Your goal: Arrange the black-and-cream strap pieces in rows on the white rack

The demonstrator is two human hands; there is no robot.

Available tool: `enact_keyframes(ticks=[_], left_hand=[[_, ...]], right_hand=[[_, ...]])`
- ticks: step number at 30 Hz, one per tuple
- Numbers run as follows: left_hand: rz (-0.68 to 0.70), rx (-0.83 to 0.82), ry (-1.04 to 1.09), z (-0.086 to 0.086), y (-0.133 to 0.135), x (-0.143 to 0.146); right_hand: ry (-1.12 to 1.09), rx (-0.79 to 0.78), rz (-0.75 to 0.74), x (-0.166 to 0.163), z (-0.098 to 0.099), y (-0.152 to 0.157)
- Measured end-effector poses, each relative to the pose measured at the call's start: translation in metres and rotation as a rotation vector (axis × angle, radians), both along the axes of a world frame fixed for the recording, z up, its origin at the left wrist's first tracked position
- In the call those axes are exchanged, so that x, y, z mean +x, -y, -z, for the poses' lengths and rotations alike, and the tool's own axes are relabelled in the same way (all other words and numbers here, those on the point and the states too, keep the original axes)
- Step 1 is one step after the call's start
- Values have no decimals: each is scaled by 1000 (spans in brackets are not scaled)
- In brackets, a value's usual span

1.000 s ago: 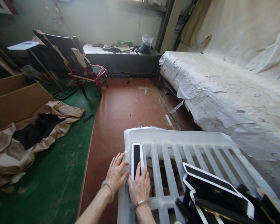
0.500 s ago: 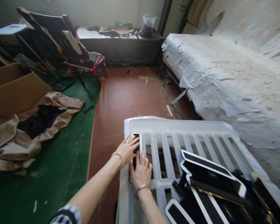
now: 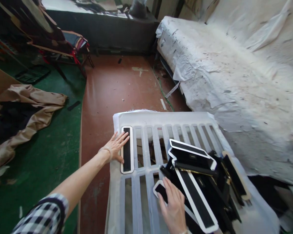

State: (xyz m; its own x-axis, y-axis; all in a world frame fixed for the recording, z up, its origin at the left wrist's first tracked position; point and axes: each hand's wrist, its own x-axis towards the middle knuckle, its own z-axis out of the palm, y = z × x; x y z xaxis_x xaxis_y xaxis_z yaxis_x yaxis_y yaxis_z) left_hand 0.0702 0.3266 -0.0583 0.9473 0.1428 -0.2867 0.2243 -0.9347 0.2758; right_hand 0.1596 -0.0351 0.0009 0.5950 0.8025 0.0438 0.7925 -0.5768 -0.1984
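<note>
A white slatted frame (image 3: pixel 161 118) lies flat in front of me. A long black strip with a white rim (image 3: pixel 127 149) rests on its left slat. My left hand (image 3: pixel 116 147) lies flat and open beside that strip, fingertips touching its upper left edge. My right hand (image 3: pixel 174 208) is lower down, fingers spread over the near end of another black, white-rimmed strip (image 3: pixel 194 198) in a pile of several such strips (image 3: pixel 205 175) on the frame's right side.
A surface draped in stained white sheeting (image 3: pixel 234 81) runs along the right. Red floor (image 3: pixel 107 91) and green floor (image 3: pixel 46 146) lie to the left, with crumpled tan cloth (image 3: pixel 21 110), a folding chair (image 3: pixel 61 42) and a dark bench (image 3: pixel 100 22) at the back.
My right hand left the strip on the left slat and moved down and right onto the pile. My left hand slid to that strip's left side. The view tilted downward.
</note>
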Motion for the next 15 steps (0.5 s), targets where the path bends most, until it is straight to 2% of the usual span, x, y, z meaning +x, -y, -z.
enact_keyframes(ticks=[3, 6, 11, 15], left_hand=[[13, 55, 24, 4, 2, 0], [28, 125, -9, 0, 7, 7], [34, 157, -188, -28, 20, 26], [14, 180, -206, -39, 28, 37]], right_hand=[[74, -114, 19, 6, 0, 73], [77, -266, 26, 3, 6, 112], [101, -419, 52, 0, 19, 115], [82, -410, 78, 5, 20, 105]])
